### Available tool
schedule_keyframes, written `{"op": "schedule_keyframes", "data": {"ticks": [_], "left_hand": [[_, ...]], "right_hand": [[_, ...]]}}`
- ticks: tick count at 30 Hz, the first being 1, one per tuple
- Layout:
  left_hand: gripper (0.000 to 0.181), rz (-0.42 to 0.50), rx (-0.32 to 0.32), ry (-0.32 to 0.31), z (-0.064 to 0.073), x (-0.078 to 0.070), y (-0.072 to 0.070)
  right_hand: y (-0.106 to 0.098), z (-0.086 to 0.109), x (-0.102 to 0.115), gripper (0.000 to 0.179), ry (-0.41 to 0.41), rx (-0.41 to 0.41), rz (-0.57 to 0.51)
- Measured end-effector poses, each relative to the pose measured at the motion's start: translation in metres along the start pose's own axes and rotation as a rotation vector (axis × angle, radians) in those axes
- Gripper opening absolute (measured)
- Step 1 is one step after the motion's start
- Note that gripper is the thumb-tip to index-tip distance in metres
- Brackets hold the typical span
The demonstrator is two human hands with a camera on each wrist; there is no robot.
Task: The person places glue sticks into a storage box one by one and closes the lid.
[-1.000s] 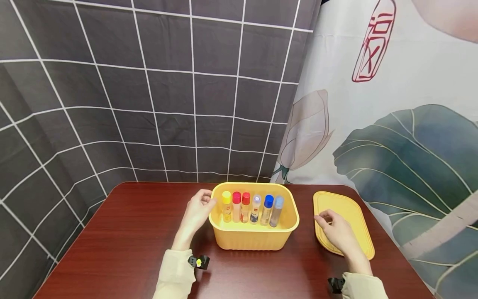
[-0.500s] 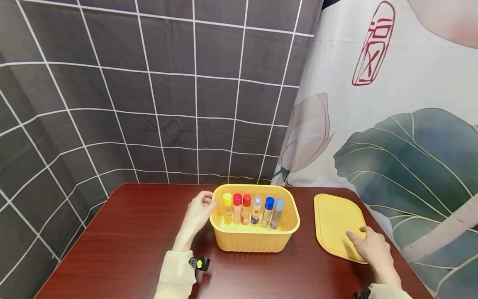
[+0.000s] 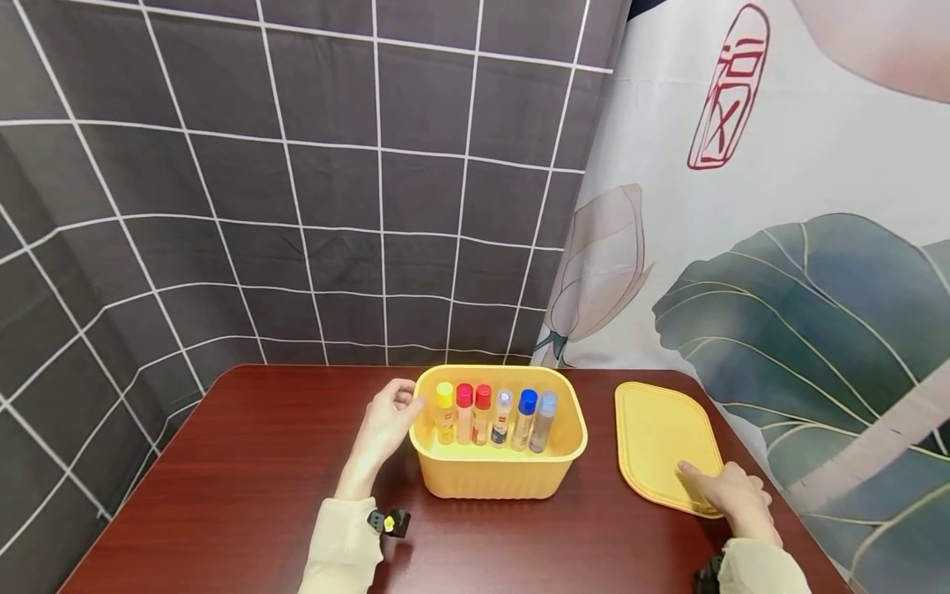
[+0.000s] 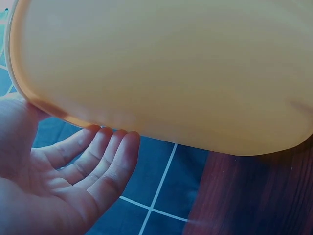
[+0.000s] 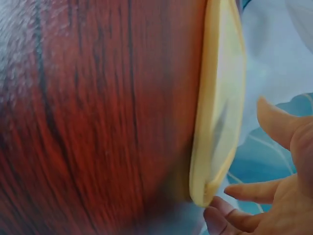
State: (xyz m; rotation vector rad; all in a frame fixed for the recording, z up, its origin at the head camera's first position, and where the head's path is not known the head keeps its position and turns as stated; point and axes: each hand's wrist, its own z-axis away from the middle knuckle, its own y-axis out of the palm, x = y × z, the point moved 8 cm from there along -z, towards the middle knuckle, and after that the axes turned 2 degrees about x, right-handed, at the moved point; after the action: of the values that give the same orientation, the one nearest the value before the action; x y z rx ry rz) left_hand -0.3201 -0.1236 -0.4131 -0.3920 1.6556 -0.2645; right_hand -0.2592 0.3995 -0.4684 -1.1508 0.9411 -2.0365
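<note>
A yellow plastic bin [image 3: 493,480] stands on the table, holding a row of slim clear tubes [image 3: 500,421] with yellow, red, pale and blue caps. At the bin's left end, my left hand [image 3: 380,425] grips the rim. The left wrist view has the fingers of this hand [image 4: 93,176] bent against the outside of the bin's wall [image 4: 171,73], the thumb tip hidden behind the rim. A flat yellow lid [image 3: 660,437] lies to the right. My right hand [image 3: 738,495] is at its near right corner, thumb raised and fingertips right at the lid's edge [image 5: 208,196].
The dark red wooden table [image 3: 245,478] reaches back to a grey gridded curtain [image 3: 334,190]. A white cloth printed with a flower and leaf [image 3: 801,305] hangs along the right side. Each wrist wears a small black camera [image 3: 389,521].
My right hand has moved right and nearer, from over the lid's left part to its near right corner, its fingers spreading. My left hand stays at the bin's rim.
</note>
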Motion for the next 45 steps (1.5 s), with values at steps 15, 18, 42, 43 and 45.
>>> {"op": "schedule_keyframes", "data": {"ticks": [15, 18, 42, 43, 45], "left_hand": [[0.029, 0.026, -0.006, 0.004, 0.000, -0.003, 0.001], [0.030, 0.028, -0.003, 0.000, 0.000, -0.002, 0.001], [0.029, 0.018, 0.005, -0.007, -0.001, -0.001, 0.000], [0.029, 0.018, 0.006, -0.008, -0.001, -0.001, -0.001], [0.029, 0.017, 0.005, -0.009, -0.001, 0.000, -0.001]], "right_hand": [[-0.002, -0.020, -0.004, 0.105, 0.111, -0.009, 0.106], [-0.003, -0.022, -0.004, 0.098, 0.095, 0.022, 0.132], [-0.013, -0.019, -0.008, 0.033, -0.019, 0.009, -0.331], [-0.014, -0.017, -0.007, 0.030, -0.033, 0.007, -0.343], [-0.017, -0.014, -0.003, 0.026, -0.053, 0.010, -0.384]]}}
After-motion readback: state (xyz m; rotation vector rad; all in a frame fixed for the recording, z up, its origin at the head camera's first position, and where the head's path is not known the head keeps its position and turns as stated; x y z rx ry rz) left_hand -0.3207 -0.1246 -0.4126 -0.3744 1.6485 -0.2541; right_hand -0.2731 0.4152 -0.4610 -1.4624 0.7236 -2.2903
